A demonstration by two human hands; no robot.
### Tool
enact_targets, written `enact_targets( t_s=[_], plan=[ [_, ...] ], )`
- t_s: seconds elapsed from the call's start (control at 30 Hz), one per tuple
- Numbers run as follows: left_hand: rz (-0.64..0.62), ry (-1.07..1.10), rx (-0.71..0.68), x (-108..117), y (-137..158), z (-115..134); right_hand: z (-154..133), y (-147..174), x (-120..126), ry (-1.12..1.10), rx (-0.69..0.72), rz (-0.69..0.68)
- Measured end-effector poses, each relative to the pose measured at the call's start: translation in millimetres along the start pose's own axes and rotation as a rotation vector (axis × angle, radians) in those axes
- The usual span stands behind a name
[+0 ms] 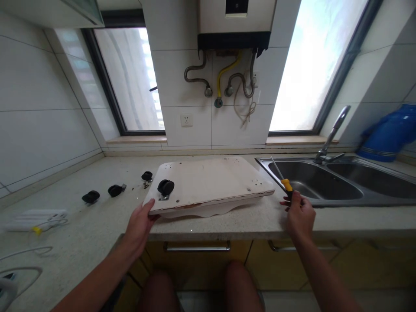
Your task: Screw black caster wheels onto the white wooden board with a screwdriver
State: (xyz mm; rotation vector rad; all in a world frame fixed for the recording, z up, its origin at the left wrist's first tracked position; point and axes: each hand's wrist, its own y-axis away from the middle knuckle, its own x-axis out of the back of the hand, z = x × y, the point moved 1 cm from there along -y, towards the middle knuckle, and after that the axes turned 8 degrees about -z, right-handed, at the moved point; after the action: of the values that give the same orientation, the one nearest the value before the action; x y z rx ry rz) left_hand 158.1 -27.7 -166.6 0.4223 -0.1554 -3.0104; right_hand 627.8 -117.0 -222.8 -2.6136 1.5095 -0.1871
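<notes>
A white board-topped piece (208, 180) lies on the counter in front of me, its edge chipped along the front. My left hand (141, 223) grips its near left corner, thumb on top and fingers underneath. One black caster wheel (166, 187) is fixed near that corner, while small screw holes show at the other corners. My right hand (300, 214) is closed around a screwdriver (286, 184) with a yellow and black handle, its shaft pointing up and left near the sink. Loose casters lie left of the board: one caster (147, 176), another (116, 190) and a third (91, 197).
Small screws (145, 185) lie beside the board. A white power strip (39, 220) and cables are at the left. The double steel sink (312, 177) with its faucet (333, 134) stands right, a blue object (388, 134) behind it. A water heater (235, 21) hangs above.
</notes>
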Motion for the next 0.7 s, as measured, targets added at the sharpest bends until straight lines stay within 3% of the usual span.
enact_targets(
  t_s=[0.2,0.3,0.4,0.47,0.57,0.7],
  plan=[
    [0.094,0.126,0.056,-42,75,-46,-1,-2,-3,-0.047,-0.030,-0.065],
    [-0.043,0.221,0.109,-67,112,-82,-2,-2,-4,-0.093,-0.036,-0.111],
    [-0.190,0.341,0.288,-85,133,-108,-4,-2,-3,-0.168,-0.036,-0.179],
    [-0.261,0.386,0.356,-93,135,-111,-6,0,-2,-0.229,-0.037,-0.218],
    [-0.324,0.420,0.353,-100,123,-96,-8,8,-5,-0.309,-0.037,-0.272],
    [-0.247,0.449,0.264,-107,105,-66,-11,26,-28,-0.330,0.000,-0.371]
  ],
)
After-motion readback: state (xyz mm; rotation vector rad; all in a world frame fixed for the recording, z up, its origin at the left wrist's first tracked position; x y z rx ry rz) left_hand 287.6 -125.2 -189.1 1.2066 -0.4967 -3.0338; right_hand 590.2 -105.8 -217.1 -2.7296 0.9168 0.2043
